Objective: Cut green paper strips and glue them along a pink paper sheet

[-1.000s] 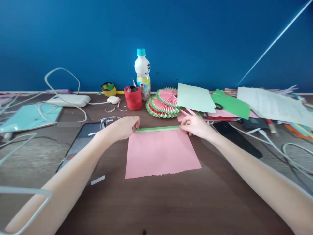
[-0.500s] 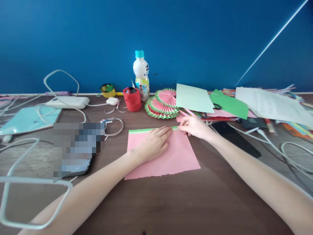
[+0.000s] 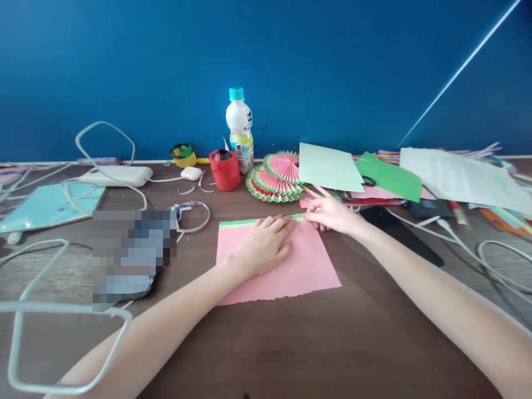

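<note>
A pink sheet of paper (image 3: 307, 260) lies on the brown table with a ragged near edge. A narrow green and white strip (image 3: 236, 223) runs along its far edge. Flat on the sheet rests my left hand (image 3: 268, 244), fingertips on the strip, thumb a little apart. My right hand (image 3: 322, 215) is at the far right corner, its thumb and index finger pinching the strip's end at the paper's edge. Just beyond are pleated pink and green paper fans (image 3: 276, 180).
A white bottle (image 3: 240, 122) and a red tape roll (image 3: 225, 172) stand by the blue wall. A phone (image 3: 137, 266) and white cables (image 3: 103, 185) lie left. On the right are loose papers (image 3: 390, 176), a black phone (image 3: 397, 233) and more cables.
My left hand has slid slightly right along the strip, and its thumb is spread a bit more. My right hand keeps its pinch at the corner.
</note>
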A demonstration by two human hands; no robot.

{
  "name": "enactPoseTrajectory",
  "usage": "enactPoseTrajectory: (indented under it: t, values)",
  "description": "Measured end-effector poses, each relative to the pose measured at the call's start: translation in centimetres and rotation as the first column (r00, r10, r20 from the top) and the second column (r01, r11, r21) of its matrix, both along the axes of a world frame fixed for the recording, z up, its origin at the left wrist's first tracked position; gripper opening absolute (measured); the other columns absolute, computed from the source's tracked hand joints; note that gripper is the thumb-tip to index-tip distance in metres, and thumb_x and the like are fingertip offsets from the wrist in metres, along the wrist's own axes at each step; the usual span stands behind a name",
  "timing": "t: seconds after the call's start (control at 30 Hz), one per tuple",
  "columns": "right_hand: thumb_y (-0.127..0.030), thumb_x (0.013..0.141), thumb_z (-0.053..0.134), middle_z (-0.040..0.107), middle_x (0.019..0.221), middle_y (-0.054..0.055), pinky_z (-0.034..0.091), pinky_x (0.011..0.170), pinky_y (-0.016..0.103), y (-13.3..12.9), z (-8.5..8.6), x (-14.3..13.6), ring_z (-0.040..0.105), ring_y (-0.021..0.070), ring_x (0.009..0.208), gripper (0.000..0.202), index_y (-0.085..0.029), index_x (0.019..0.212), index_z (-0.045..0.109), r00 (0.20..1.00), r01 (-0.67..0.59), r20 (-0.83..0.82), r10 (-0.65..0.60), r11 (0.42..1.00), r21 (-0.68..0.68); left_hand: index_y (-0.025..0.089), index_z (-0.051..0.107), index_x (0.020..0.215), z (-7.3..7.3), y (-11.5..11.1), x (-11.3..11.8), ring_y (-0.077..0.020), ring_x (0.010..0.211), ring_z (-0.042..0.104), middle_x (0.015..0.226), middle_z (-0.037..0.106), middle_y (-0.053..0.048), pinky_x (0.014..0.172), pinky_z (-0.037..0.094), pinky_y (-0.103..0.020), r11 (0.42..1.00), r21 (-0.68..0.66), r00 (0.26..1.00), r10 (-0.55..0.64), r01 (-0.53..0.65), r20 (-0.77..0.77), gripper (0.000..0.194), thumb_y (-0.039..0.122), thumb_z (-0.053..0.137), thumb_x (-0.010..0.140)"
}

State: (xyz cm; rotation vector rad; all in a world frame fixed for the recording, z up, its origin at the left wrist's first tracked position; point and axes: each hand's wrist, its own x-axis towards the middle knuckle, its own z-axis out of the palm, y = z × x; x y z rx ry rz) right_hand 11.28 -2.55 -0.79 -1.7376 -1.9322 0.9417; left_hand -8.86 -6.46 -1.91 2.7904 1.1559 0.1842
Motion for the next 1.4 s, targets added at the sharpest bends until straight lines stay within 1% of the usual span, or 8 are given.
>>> enactPoseTrajectory:
  t: [0.2,0.47,0.63,0.87,1.07,1.27,1.33,1.4]
  values:
    - [-0.026,0.071,0.057,0.059,0.051,0.0,0.04,0.042,0.021,0.3,-0.3,0.4,0.052,0.0082,0.039,0.019,-0.016,0.056,0.052,0.998,-0.019,-0.058,0.018,1.0,-0.021,0.02,0.039,0.135,0.0,-0.1,0.0,-0.026,0.121,0.04,0.138,0.043,-0.008,0.097,0.033,-0.043,1.0,0.018,1.0,0.004,-0.003,-0.009,0.048,0.026,0.031,0.088]
    - [-0.024,0.076,0.056,0.058,0.05,0.002,0.039,0.039,0.02,0.3,0.4,0.3,0.05,0.0075,0.036,0.022,-0.015,0.056,0.05,0.994,-0.019,-0.106,0.01,0.996,-0.09,0.018,0.039,0.136,-0.1,0.0,0.1,-0.026,0.121,0.04,0.14,0.042,-0.008,0.098,0.032,-0.042,0.999,0.036,1.0,-0.007,0.007,-0.017,0.048,0.028,0.029,0.089]
    - [-0.032,0.08,0.053,0.058,0.05,0.004,0.038,0.038,0.022,0.3,0.3,0.3,0.049,0.0082,0.035,0.029,-0.016,0.056,0.05,0.992,-0.065,-0.111,0.058,0.996,-0.063,0.015,0.035,0.137,-0.1,0.0,0.1,-0.0261,0.121,0.04,0.137,0.044,-0.01,0.099,0.032,-0.042,1.0,0.027,1.0,0.002,-0.003,0.012,0.051,0.033,0.029,0.09]
    - [-0.028,0.071,0.06,0.055,0.048,0.0,0.035,0.04,0.022,0.2,0.4,0.2,0.046,0.0076,0.036,0.018,-0.017,0.059,0.053,0.997,-0.036,-0.075,0.032,0.998,-0.051,0.015,0.033,0.139,-0.4,0.1,-0.1,-0.0251,0.128,0.034,0.144,0.038,-0.009,0.103,0.028,-0.042,1.0,-0.001,0.998,-0.022,0.022,0.051,0.052,0.033,0.03,0.09]
    - [-0.026,0.066,0.064,0.058,0.058,0.0,0.043,0.058,0.03,0.4,-0.2,0.5,0.057,0.0161,0.058,0.014,-0.019,0.057,0.056,0.999,-0.025,-0.017,0.027,0.989,0.148,0.016,0.034,0.139,-0.2,0.0,-0.2,-0.0265,0.125,0.036,0.15,0.025,-0.004,0.101,0.029,-0.043,1.0,-0.004,0.999,-0.011,0.011,0.034,0.052,0.034,0.03,0.089]
    - [-0.012,0.062,0.06,0.06,0.06,0.0,0.042,0.086,0.037,-0.3,0.2,-0.5,0.061,0.024,0.091,0.022,-0.021,0.046,0.048,0.997,-0.007,0.071,-0.017,0.947,0.32,0.016,0.032,0.139,-0.4,0.1,0.0,-0.0255,0.126,0.035,0.145,0.036,-0.006,0.102,0.028,-0.042,1.0,-0.003,0.999,-0.007,0.007,0.045,0.053,0.037,0.03,0.091]
    - [-0.01,0.061,0.058,0.061,0.058,0.0,0.044,0.081,0.036,-0.6,0.2,-0.8,0.063,0.0235,0.086,0.021,-0.021,0.046,0.047,0.997,0.007,0.07,-0.031,0.947,0.322,0.016,0.033,0.139,-0.4,0.1,0.0,-0.0255,0.126,0.036,0.145,0.035,-0.006,0.102,0.029,-0.042,1.0,0.0,0.999,-0.008,0.008,0.043,0.053,0.037,0.03,0.09]
    - [-0.012,0.062,0.056,0.059,0.052,-0.001,0.048,0.066,0.033,-0.7,0.1,-0.9,0.064,0.0201,0.065,0.018,-0.021,0.049,0.048,0.998,0.037,0.04,-0.048,0.969,0.244,0.016,0.033,0.139,-0.4,0.1,0.0,-0.0254,0.126,0.036,0.145,0.036,-0.006,0.102,0.029,-0.042,1.0,-0.001,0.999,-0.009,0.009,0.04,0.053,0.036,0.03,0.09]
